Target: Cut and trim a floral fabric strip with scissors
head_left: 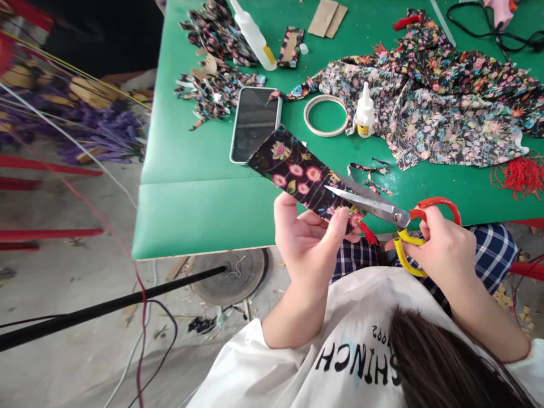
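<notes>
My left hand pinches a flat strip of black floral fabric between thumb and fingers near its lower end. A small red tassel hangs from that end. My right hand grips a pair of scissors with red and yellow sleeved handles. The blades are slightly apart and lie over the strip's upper edge; whether they touch the cloth I cannot tell. Thin fabric trimmings lie just beyond the blades. A phone rests behind the strip's far end.
On the green table are a tape roll, a small glue bottle, a larger bottle, a floral fabric heap, red threads, brown cards and fabric scraps. A black pole stands at left.
</notes>
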Demonstrator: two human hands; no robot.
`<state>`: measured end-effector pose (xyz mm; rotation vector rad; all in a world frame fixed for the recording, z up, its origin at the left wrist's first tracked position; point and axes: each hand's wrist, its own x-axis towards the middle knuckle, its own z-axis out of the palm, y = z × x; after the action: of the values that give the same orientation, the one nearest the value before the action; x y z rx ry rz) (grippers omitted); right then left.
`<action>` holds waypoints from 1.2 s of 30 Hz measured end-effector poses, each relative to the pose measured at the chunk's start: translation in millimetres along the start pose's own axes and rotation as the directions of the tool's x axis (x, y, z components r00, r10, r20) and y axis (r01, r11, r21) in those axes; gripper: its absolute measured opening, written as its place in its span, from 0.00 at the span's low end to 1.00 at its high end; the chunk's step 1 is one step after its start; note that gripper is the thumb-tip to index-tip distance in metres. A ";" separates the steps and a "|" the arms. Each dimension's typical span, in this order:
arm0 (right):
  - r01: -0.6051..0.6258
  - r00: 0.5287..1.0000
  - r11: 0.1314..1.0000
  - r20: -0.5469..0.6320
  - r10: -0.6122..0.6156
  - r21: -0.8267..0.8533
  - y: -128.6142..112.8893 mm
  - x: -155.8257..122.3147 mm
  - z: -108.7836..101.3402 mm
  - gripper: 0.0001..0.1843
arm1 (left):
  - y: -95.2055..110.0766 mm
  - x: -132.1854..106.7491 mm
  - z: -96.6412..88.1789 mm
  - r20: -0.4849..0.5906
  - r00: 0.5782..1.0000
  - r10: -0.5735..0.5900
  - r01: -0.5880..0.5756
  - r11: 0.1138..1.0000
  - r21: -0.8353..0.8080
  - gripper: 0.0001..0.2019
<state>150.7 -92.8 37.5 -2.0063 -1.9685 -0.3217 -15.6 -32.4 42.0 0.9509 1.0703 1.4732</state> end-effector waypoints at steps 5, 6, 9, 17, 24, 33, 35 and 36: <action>0.005 1.000 1.000 -0.005 -0.005 -0.009 -1.0 0.3 0.1 0.19 | -1.6 0.5 -1.0 0.000 1.000 0.015 -0.015 1.000 -0.003 0.18; 0.005 1.000 1.000 -0.007 -0.005 -0.014 -1.1 0.3 0.2 0.19 | -1.8 0.6 -1.1 0.002 1.000 0.014 -0.014 1.000 -0.006 0.18; 0.010 1.000 0.999 -0.022 -0.010 -0.035 -1.6 0.1 1.0 0.17 | -2.8 1.0 -1.2 0.006 1.000 0.007 -0.007 1.000 -0.004 0.18; 0.013 0.999 0.997 -0.037 -0.016 -0.077 -1.8 -0.8 6.6 0.14 | -6.5 4.2 -1.9 0.022 1.000 0.005 -0.005 0.999 0.035 0.20; -0.014 1.000 0.998 -0.007 0.014 -0.061 -1.1 -4.2 11.4 0.16 | -5.7 4.9 -2.3 0.034 0.998 -0.049 0.048 0.998 0.034 0.21; -0.065 0.993 0.988 0.106 0.051 0.138 -2.1 -0.3 13.3 0.26 | -7.3 8.8 -6.3 0.038 0.999 -0.016 0.015 1.000 0.021 0.20; -0.068 0.988 0.988 0.147 0.048 0.138 -1.6 0.1 12.5 0.30 | -6.7 10.2 -6.8 0.032 0.999 0.004 -0.004 1.000 0.017 0.20; -0.071 0.987 0.986 0.153 0.047 0.154 -1.0 0.1 12.2 0.31 | -6.5 11.0 -7.0 0.029 1.000 0.011 -0.011 1.000 0.016 0.20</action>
<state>149.0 -88.1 26.3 -2.0327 -1.9477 -0.0002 -22.0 -22.0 34.0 0.9882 1.0586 1.4572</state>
